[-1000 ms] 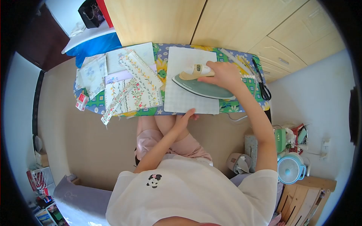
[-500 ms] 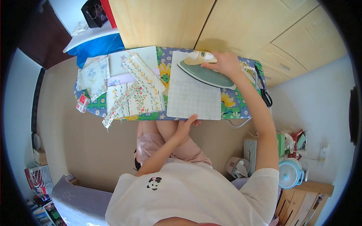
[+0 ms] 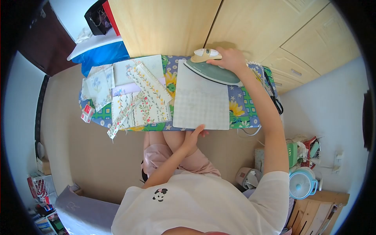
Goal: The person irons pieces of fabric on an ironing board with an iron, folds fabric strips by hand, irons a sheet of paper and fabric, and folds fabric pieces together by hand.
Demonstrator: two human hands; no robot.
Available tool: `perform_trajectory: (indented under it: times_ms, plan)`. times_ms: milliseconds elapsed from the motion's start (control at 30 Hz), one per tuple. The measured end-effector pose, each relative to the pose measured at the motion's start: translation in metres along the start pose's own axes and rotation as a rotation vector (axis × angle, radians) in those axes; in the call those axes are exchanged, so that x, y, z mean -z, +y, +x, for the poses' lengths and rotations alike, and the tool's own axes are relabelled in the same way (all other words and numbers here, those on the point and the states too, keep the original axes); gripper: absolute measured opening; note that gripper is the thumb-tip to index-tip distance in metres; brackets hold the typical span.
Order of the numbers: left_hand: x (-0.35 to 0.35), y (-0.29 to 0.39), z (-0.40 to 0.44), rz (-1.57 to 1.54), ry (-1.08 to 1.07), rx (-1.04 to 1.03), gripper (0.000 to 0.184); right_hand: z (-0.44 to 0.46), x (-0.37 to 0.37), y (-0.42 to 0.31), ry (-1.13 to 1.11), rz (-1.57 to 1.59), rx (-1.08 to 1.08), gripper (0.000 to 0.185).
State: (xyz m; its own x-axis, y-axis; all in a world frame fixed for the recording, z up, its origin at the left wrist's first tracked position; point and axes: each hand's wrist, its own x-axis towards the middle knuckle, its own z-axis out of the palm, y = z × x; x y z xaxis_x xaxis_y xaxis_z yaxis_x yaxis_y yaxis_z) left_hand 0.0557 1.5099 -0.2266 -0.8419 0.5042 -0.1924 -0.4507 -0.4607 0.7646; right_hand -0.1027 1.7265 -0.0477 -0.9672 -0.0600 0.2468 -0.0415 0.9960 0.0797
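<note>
Right hand [image 3: 233, 60] clamped on the iron [image 3: 213, 73], upper centre — heel overhanging the sheet [image 3: 201, 105] at its right edge. Left hand [image 3: 193, 139] at the lower edge, finger closure indeterminable — open sheet between.

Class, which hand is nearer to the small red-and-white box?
Left: the left hand is at the near edge of the board, right of the box; the right hand, farther right, grips the iron near the far edge.
</note>
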Motion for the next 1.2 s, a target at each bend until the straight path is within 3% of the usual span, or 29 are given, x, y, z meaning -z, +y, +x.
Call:
perform_trajectory:
  times_ms: [67, 267, 367, 467, 633, 700, 800, 1033, 1200]
  plan:
    - [0.01, -0.007, 0.003, -0.009, -0.071, 0.018, 0.024, 0.0, -0.003, 0.002, 0.016, 0.006, 0.008, 0.064]
    - [0.01, -0.012, 0.003, -0.036, -0.019, 0.039, 0.016, 0.006, -0.001, 0.007, 0.024, -0.03, 0.046, 0.064]
    - [0.003, -0.006, 0.0, -0.009, 0.022, 0.017, 0.017, 0.013, -0.009, 0.014, 0.211, -0.015, 0.171, 0.063]
    - [0.004, -0.01, 0.003, -0.037, -0.006, -0.021, 0.019, 0.013, 0.004, 0.008, -0.044, -0.001, 0.077, 0.071]
    - [0.023, -0.014, 0.003, 0.055, -0.081, 0.04, 0.025, 0.004, 0.002, 0.004, -0.028, -0.018, 0.032, 0.069]
    - [0.019, 0.01, 0.001, 0.231, -0.215, 0.183, 0.033, 0.007, 0.009, 0.003, -0.024, -0.013, 0.049, 0.069]
    - [0.019, 0.022, -0.011, 0.22, -0.164, 0.243, 0.037, -0.012, 0.012, -0.002, -0.017, 0.031, 0.006, 0.068]
    - [0.017, 0.016, -0.02, 0.11, -0.104, 0.222, 0.036, -0.076, 0.063, 0.005, 0.197, 0.158, -0.166, 0.062]
    - [0.0, 0.006, -0.032, 0.088, 0.007, 0.073, 0.034, -0.121, 0.095, 0.022, 0.252, 0.241, -0.218, 0.057]
